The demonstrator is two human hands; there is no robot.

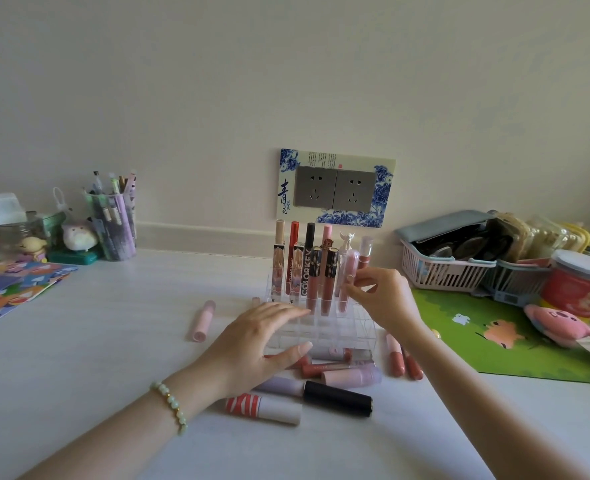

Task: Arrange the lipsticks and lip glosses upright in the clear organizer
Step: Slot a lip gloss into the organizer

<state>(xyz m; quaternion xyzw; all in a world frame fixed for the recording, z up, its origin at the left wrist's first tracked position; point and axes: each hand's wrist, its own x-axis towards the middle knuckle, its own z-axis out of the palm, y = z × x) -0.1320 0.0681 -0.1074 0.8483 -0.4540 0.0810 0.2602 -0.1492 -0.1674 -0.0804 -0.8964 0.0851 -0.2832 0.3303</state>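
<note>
Organizer (362, 336) sits mid-desk, back rows already full of upright glosses. My right hand (385, 299) pinches a clear pink gloss tube (348, 282) between thumb and fingers, standing in a slot. Left hand (255, 341) lies flat and open against the organizer's front, holding nothing. Spare lipsticks (336, 398) lie loose just in front.

A home desk: pen cup (115, 220), plush toys (79, 236), cluttered baskets (442, 268), decorated wall socket (335, 187).

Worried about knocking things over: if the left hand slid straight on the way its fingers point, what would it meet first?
Probably the clear organizer: the left hand already overlaps its front-left corner; depth is unclear.
</note>
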